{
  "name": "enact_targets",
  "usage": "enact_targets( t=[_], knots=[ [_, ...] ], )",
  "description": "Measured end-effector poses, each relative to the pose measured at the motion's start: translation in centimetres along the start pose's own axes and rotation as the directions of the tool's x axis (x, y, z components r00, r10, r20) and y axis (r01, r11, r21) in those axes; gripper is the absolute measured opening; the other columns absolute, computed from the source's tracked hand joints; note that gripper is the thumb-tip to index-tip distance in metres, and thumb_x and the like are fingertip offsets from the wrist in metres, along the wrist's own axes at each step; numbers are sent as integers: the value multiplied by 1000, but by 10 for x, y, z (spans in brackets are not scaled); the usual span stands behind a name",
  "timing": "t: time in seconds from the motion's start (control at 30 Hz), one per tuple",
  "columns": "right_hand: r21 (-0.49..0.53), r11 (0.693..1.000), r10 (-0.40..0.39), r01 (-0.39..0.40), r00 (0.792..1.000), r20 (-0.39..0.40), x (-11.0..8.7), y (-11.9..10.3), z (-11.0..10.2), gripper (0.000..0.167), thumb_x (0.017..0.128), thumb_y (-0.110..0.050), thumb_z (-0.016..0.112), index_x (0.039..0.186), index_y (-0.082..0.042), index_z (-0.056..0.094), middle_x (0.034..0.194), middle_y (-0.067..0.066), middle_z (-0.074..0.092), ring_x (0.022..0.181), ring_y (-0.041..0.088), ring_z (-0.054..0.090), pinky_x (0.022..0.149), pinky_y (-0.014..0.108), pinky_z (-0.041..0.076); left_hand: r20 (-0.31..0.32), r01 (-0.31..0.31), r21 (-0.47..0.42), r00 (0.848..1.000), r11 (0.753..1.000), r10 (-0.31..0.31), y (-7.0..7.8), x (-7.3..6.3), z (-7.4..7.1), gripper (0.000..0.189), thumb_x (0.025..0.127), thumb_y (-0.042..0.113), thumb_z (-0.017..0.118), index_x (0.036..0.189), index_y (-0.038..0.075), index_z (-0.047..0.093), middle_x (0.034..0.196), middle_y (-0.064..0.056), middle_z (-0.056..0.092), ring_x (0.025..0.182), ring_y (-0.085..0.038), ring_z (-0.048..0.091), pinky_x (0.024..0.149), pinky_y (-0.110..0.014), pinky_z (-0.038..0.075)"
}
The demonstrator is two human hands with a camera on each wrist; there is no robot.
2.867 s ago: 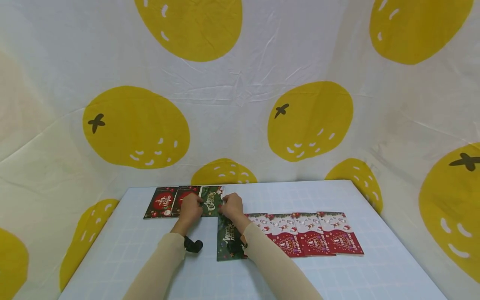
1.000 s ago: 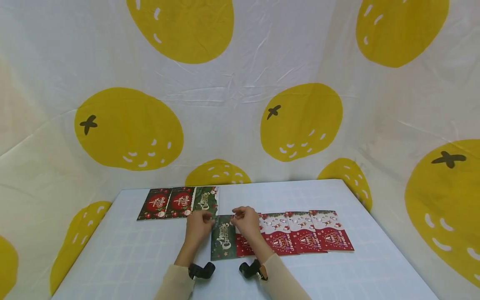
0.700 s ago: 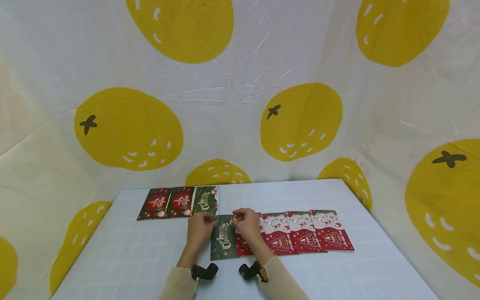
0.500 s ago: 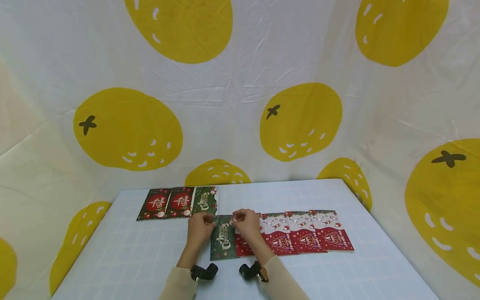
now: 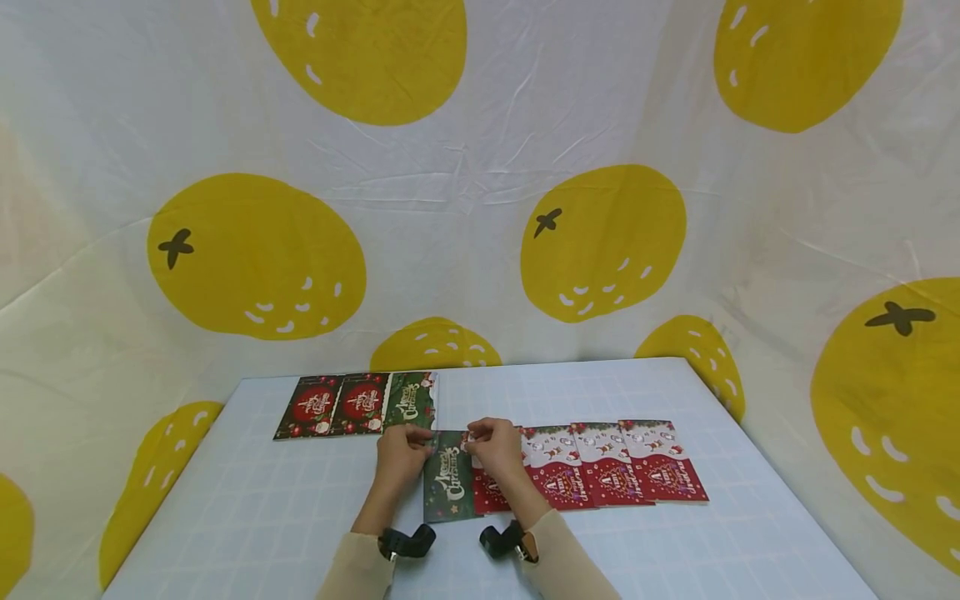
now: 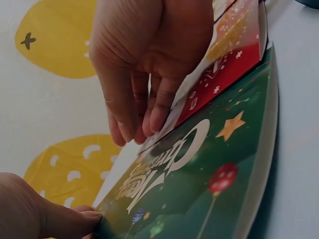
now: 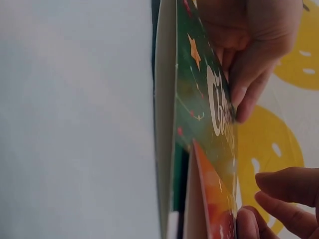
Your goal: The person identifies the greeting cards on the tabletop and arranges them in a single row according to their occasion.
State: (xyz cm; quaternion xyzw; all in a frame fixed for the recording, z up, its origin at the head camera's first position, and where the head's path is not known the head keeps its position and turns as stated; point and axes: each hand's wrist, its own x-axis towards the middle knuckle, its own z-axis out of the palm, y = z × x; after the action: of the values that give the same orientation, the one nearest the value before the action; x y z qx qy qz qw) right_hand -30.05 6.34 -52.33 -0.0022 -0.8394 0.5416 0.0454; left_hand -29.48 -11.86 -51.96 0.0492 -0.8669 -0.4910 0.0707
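A green Christmas greeting card [image 5: 452, 483] lies at the left end of the front row. My left hand [image 5: 399, 460] pinches its far left corner, the thumb [image 6: 75, 219] on top in the left wrist view. My right hand [image 5: 498, 454] is at the card's far right corner, fingertips right at its border with the neighbouring red-and-white card [image 5: 491, 496]. In the right wrist view my right fingers [image 7: 286, 186] are loosely bent and spread apart. There the red card's corner [image 7: 209, 184] overlaps the green card.
Several red-and-white cards [image 5: 615, 475] continue the front row to the right, edges overlapping. At the back left stand two dark red cards [image 5: 311, 407] and another green card [image 5: 411, 400] in a row. A fruit-print cloth [image 5: 450, 275] hangs behind the pale table [image 5: 262, 517].
Both hands have come nearer from the back row's green card to the front green card. Since half a second ago, that front card has shifted slightly right.
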Motion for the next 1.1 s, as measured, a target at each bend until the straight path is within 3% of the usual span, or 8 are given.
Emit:
enact_targets(
  t=[0.37, 1.1],
  knots=[
    [8, 1000, 1, -1, 1000, 6, 1, 2, -2, 22, 81, 0, 83, 102, 1, 79, 86, 8, 72, 74, 15, 63, 64, 30, 52, 58, 54, -73, 997, 996, -50, -1, 2, -8, 20, 81, -11, 77, 99, -1, 81, 82, -7, 69, 72, -18, 61, 63, -31, 49],
    [18, 1000, -8, 8, 1000, 14, 0, -1, -5, 22, 82, -1, 83, 103, 1, 79, 86, 5, 71, 76, 15, 63, 67, 32, 52, 52, 96, -94, 994, 991, -91, 0, 5, -26, 22, 83, -11, 76, 101, -1, 81, 88, -9, 72, 73, -19, 61, 64, -31, 49]
  ],
)
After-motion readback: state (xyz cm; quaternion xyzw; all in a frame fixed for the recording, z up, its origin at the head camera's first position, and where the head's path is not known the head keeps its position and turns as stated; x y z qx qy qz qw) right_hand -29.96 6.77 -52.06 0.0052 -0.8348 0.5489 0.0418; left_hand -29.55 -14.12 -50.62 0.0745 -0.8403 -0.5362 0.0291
